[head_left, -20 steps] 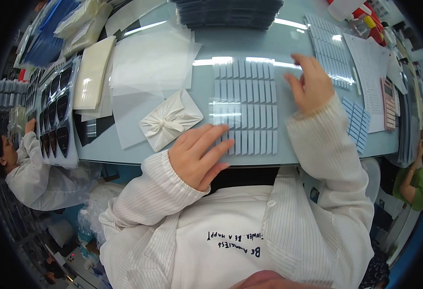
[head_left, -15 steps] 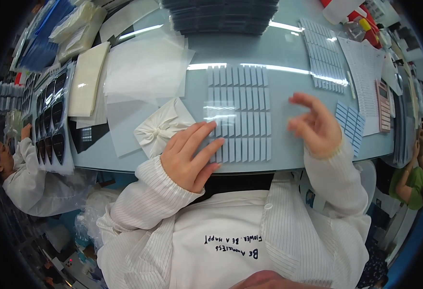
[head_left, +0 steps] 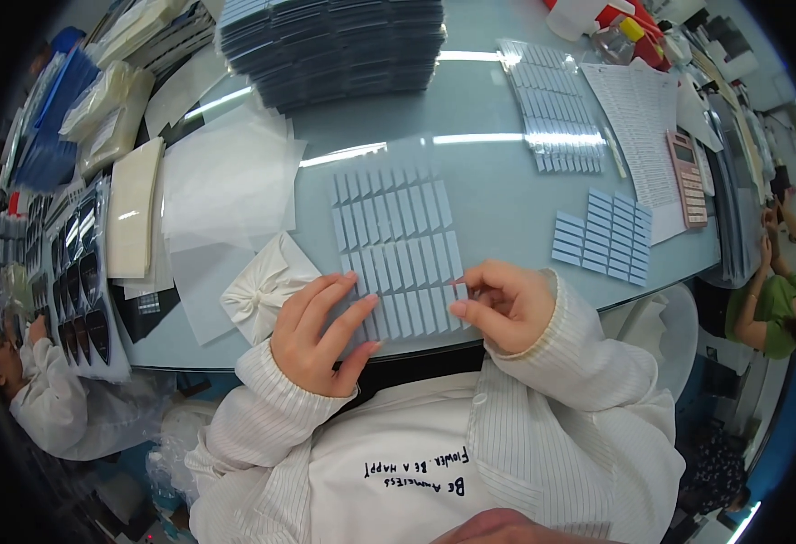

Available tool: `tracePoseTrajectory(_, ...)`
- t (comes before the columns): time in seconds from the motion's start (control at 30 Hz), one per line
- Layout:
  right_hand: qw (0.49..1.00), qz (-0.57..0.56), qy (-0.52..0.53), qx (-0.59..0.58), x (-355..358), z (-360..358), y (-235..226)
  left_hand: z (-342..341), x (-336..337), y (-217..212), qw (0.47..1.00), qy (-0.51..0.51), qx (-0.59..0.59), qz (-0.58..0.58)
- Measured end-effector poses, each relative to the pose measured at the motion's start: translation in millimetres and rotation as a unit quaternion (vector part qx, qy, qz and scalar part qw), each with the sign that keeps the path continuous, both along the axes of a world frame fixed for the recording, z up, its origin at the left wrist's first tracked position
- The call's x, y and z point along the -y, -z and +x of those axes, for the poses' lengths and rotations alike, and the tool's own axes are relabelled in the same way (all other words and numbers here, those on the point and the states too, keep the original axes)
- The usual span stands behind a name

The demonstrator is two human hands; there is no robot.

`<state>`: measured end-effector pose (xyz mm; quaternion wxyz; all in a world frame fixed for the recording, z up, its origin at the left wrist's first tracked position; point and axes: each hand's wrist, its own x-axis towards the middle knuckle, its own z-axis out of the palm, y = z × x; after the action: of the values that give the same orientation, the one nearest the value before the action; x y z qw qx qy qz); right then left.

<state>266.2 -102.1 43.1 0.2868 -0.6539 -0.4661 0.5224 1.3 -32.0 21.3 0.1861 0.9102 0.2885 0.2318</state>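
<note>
A sheet of light-blue rectangular pieces in rows [head_left: 398, 240] lies on the glass-topped table in front of me. My left hand [head_left: 319, 331] rests at its lower left edge, fingers spread and the tips touching the sheet. At the opposite edge, the thumb and forefinger of my right hand [head_left: 511, 306] are bent around the rim of the sheet. Whether a single piece is between these fingertips is too small to tell. Left of my left hand lies a white gathered cloth pad [head_left: 266, 286].
A tall stack of clear-blue sheets [head_left: 334, 54] stands at the back. To the right are a smaller blue-piece sheet [head_left: 605, 234], another sheet [head_left: 552, 104], a pink calculator [head_left: 687, 177] and printed paper [head_left: 634, 118]. Translucent sheets [head_left: 225, 181] lie left. A co-worker [head_left: 39, 390] sits far left.
My right hand has come down and left from the air onto the sheet's right edge. The left hand stays on the sheet. The whole view has shifted and tilted a little.
</note>
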Motion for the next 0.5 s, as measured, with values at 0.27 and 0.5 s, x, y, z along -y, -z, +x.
tracePoseTrajectory(0.27,0.955,0.168,0.244,-0.027,13.1,126.4,-16.9,-17.5,-13.2,-19.2,1.000,0.014,0.016,0.019)
tracePoseTrajectory(0.5,0.895,0.236,0.378,-0.021,-51.0,210.0,13.4,-12.8,-66.6,-62.5,0.990,-0.005,0.007,0.139)
